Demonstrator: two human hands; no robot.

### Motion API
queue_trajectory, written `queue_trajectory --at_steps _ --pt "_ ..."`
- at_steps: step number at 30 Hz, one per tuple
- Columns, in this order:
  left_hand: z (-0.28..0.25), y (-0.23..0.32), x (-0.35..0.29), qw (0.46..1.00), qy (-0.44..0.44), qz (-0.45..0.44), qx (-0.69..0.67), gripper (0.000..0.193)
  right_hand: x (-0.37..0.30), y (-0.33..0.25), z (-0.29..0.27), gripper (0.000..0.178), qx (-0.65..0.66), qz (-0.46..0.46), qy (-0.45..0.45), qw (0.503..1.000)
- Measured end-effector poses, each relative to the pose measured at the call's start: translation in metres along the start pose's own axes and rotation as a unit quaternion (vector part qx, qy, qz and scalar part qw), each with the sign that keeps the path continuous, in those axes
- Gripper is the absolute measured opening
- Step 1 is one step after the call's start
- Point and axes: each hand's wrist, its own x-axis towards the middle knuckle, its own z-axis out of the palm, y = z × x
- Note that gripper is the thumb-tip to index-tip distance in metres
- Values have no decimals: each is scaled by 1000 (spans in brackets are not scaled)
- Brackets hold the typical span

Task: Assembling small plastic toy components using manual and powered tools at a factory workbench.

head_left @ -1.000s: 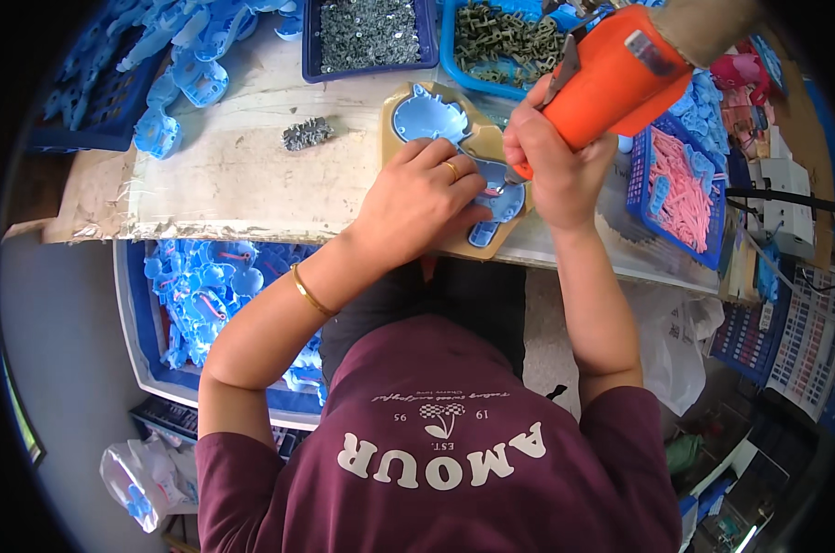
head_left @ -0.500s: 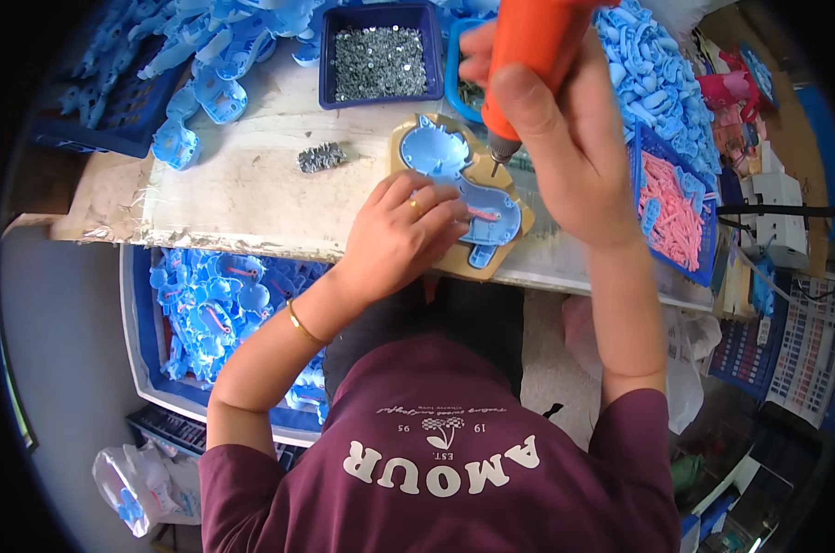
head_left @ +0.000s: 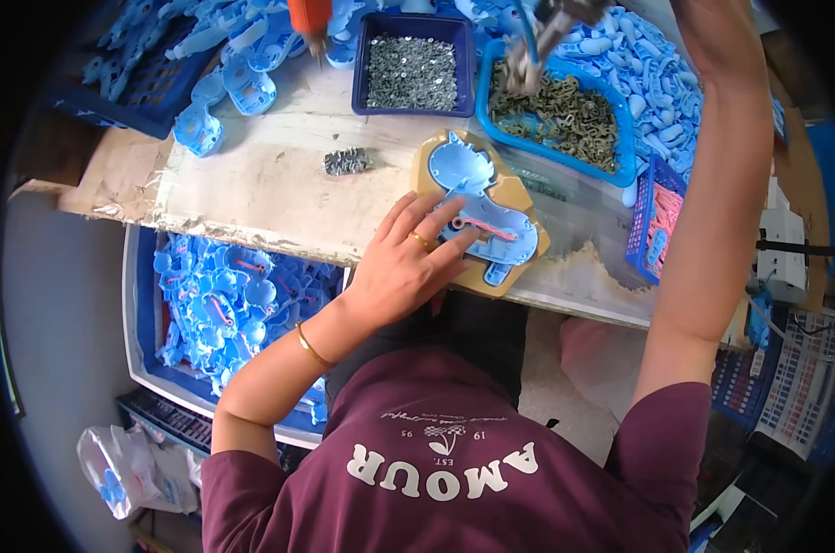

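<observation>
My left hand has its fingers spread over the near left part of a light blue plastic shell. The shell lies hollow side up in a tan holding block at the table's front edge. A pink plastic strip with a ring at one end lies inside it. Stretched far forward at the upper right, my right hand shows only in part; its fingers are beyond the picture's edge. An orange power screwdriver is at the top left of centre, tip down, apart from both hands.
Behind the block stand a dark blue tray of small metal parts and a light blue tray of dull metal pieces. A metal tool hangs above. A screw cluster lies left. Blue shells fill a bin below.
The right hand has let go of the orange screwdriver and reached forward and right. The screwdriver has swung left. My left hand's fingers have spread, and more of the pink strip shows.
</observation>
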Motion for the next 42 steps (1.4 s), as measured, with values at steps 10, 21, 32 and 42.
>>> queue_trajectory --at_steps 10,21,32,42 --pt "11 -2 6 998 -44 9 35 42 -87 20 51 19 327 -25 18 945" --pt "12 -3 1 999 -39 -5 37 41 -81 -36 96 61 175 121 231 950" --pt "16 -1 4 998 -36 8 43 45 -83 41 111 53 431 -159 174 871" --pt "-17 0 17 999 -19 43 0 22 -31 2 -17 45 109 -32 101 988"
